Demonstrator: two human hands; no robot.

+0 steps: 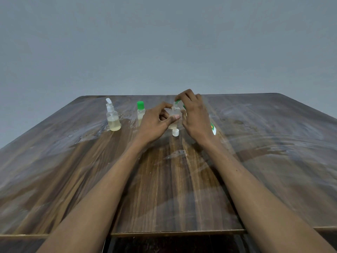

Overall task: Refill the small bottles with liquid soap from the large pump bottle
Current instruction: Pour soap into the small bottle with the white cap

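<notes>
Here, the labels follow what lies round the hands.

Left hand (156, 121): curled round the small open bottle (175, 114), thumb and forefinger pinching its sides, apparently to keep it upright and steady while soap goes in.

Right hand (194, 114): arched over the top of a large bottle (213, 129), fingers bent down on a green nozzle (177, 101). Most of that bottle is hidden behind the hand, with only a green and white label showing by the wrist. Whether it is pressing or only gripping, I cannot tell.

Nozzle: right over the small bottle's mouth, probably so nothing spills.

White cap (175, 132): lying on the table (164, 179) just below both hands, likely set close for screwing back on.

Green-capped bottle (140, 111): just beyond the left hand's knuckles, closed, partly filled.

White flip-top bottle (112, 115): well out to the left of the left hand, lid flipped up, pale liquid inside.

Stage: filling seems under way on this bottle.
</notes>
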